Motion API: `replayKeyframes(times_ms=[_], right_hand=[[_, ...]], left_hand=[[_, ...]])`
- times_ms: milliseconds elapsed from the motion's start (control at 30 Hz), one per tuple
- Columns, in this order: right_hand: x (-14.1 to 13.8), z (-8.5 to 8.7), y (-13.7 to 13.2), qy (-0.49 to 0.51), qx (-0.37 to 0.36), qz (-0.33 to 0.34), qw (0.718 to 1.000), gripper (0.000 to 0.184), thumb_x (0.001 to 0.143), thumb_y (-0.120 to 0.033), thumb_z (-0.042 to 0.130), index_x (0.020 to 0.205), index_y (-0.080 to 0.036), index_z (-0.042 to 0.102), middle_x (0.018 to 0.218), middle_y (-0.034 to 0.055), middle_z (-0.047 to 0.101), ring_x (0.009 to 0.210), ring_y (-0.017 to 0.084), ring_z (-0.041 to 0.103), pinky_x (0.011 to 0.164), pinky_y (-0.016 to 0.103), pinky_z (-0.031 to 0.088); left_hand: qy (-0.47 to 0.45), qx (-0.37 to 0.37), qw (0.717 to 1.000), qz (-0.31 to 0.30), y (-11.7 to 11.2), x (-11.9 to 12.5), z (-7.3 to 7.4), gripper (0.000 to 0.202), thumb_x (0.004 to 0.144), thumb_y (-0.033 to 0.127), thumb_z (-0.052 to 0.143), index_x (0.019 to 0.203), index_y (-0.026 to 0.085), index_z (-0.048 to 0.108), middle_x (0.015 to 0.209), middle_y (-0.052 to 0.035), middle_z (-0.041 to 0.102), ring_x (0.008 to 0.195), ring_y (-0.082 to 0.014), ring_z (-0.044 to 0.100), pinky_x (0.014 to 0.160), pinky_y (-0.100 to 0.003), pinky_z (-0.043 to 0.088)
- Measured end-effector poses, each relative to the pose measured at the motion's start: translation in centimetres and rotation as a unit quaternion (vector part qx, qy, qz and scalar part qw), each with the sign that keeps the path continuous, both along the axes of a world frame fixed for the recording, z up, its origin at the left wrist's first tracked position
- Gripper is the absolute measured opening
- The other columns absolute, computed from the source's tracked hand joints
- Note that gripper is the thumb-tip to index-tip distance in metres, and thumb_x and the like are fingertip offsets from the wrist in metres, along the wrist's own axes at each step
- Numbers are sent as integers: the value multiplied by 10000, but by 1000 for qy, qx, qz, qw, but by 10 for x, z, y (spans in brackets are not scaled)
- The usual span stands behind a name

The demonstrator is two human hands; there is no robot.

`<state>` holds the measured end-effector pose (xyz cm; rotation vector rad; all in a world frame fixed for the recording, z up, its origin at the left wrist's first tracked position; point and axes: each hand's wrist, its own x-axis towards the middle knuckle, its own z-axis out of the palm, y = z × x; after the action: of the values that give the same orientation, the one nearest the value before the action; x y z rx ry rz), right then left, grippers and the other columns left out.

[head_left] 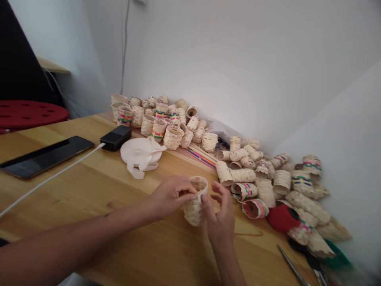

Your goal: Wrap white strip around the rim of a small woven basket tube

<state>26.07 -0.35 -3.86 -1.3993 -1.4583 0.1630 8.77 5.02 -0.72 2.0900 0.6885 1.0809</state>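
A small woven basket [193,213] of pale strips stands upright in front of me, with a whitish band round its rim. My left hand [175,194] comes from the left and is closed in a pinch on the near side of that rim. On the basket's right is my right hand [220,216], its thumb touching the rim and its other fingers curved and apart from the wall. What lies between the left fingertips besides the rim is too small to tell. Behind the left hand, a roll of white ribbon [137,151] lies with loose ends.
Many woven baskets [173,137] crowd the wall side of the wooden table [119,238]. Coloured strips [202,155] lie among them. Left are a phone [47,156], a black box [116,138] and a white cable [56,176]. Scissors [291,264] and a red pincushion-like object [281,217] lie right.
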Motion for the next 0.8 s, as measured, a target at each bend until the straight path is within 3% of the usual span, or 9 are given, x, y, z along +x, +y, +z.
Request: replayKeyframes(times_ms=[67,167,267,400,600,800], right_hand=[[1,0,-1,-58,48,-17,997,248,866,-381,595,1028,-193,587,986,69,620,856,201,583,744,362,485],[0,4,-3,-128,100,23,986,88,908,-269,552,907,-197,604,846,36,620,798,176,585,717,319,474],[-4,8,-4,-162,125,53,977,99,922,-209,520,975,-189,602,895,57,626,853,182,592,751,324,483],[-8,8,-3,-186,128,48,973,190,886,-267,593,1045,-164,590,949,85,617,897,204,587,767,341,494],[-8,5,-4,-167,145,34,975,94,896,-146,564,963,-171,625,877,55,632,834,161,593,749,291,479],[-7,7,-5,-140,134,31,980,95,901,-154,555,932,-185,638,853,44,641,810,158,600,727,287,480]], left_hand=[[-4,-2,1000,7,0,3,-3,131,832,223,622,736,154,680,677,8,618,669,-112,546,645,-206,372],[-10,2,1000,15,0,4,-7,163,845,257,608,740,159,684,668,3,611,664,-117,542,634,-209,372],[-14,0,1000,28,0,3,-8,197,858,289,578,751,161,684,689,-11,624,682,-130,555,641,-220,384],[-14,9,999,37,2,2,-8,235,874,317,543,750,168,676,683,-6,619,666,-127,550,634,-224,382],[-18,-5,1000,23,-1,5,-11,253,878,318,528,743,162,674,658,-1,603,637,-124,537,610,-225,370],[-9,-15,1000,17,-3,9,-14,153,823,279,594,765,164,678,676,6,608,647,-118,528,613,-220,365]])
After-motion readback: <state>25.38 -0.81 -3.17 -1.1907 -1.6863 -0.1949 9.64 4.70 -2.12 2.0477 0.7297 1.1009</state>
